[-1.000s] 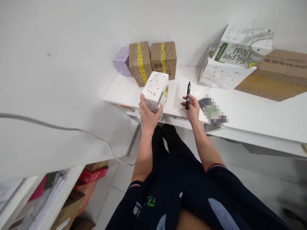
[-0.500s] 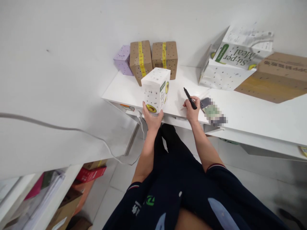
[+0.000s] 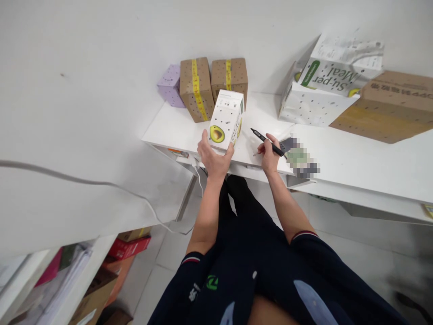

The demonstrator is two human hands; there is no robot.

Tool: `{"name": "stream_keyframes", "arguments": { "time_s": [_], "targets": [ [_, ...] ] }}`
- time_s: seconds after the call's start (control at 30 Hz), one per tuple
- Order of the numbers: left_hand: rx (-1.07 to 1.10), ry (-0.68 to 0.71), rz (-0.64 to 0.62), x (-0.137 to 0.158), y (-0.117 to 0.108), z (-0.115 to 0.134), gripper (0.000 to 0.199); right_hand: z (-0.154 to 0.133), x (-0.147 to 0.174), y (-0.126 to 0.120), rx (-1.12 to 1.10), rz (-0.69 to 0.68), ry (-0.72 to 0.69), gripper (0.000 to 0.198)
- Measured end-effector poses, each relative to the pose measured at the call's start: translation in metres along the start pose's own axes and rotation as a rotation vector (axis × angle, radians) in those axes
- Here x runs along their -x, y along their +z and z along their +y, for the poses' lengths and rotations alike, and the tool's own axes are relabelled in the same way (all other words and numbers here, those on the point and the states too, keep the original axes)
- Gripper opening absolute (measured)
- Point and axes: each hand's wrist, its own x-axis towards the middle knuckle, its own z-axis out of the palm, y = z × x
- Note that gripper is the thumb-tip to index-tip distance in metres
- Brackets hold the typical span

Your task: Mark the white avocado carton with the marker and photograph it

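1. White carton [image 3: 227, 118] printed with an avocado, dotted with small marks; tilted on the white table [image 3: 176, 128] near its front edge.
2. Left hand [image 3: 214, 155], at the carton's 6 o'clock, fingers clasped about its lower end.
3. Right hand [image 3: 269, 154], at the carton's 3 o'clock, pinching a black marker [image 3: 267, 141], tip toward 10 o'clock.
4. Two taped brown boxes [image 3: 213, 83] and a purple box [image 3: 171, 85], at 12 and 11 o'clock, against the wall.
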Motion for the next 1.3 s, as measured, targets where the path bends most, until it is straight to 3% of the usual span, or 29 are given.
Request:
{"name": "stream_keyframes", "arguments": {
  "time_s": [0.17, 0.3, 0.5, 0.67, 0.83, 0.97, 1.13, 1.3],
  "targets": [
    [0.009, -0.016, -0.102, -0.012, 0.014, 0.004, 0.072, 0.004, -0.003, 0.000, -0.082, 0.043, 0.059, 0.031],
    [0.018, 0.023, -0.167, -0.013, 0.021, 0.001, 0.078, 0.003, -0.003, 0.003, -0.037, 0.076, 0.023, 0.033],
    [-0.173, 0.096, -0.172, 0.008, 0.018, -0.003, 0.087, -0.003, 0.000, 0.006, -0.118, 0.080, 0.022, 0.026],
    [-0.152, 0.189, -0.166, 0.023, 0.013, 0.001, 0.067, -0.010, 0.000, 0.006, -0.219, 0.121, 0.101, 0.026],
    [-0.171, 0.182, -0.199, 0.019, 0.012, 0.002, 0.063, -0.019, -0.008, 0.008, -0.275, 0.219, 0.161, 0.031],
    [-0.198, 0.203, -0.239, 0.015, 0.016, 0.004, 0.059, -0.037, -0.013, 0.013, -0.240, 0.201, 0.008, 0.035],
    [-0.197, 0.214, -0.227, 0.016, 0.025, 0.012, 0.053, -0.073, -0.017, 0.031, -0.143, 0.072, -0.217, 0.027],
    [-0.230, 0.282, -0.149, 0.015, 0.027, 0.018, 0.041, -0.091, -0.024, 0.055, 0.081, -0.128, -0.290, 0.041]
  ]
}}
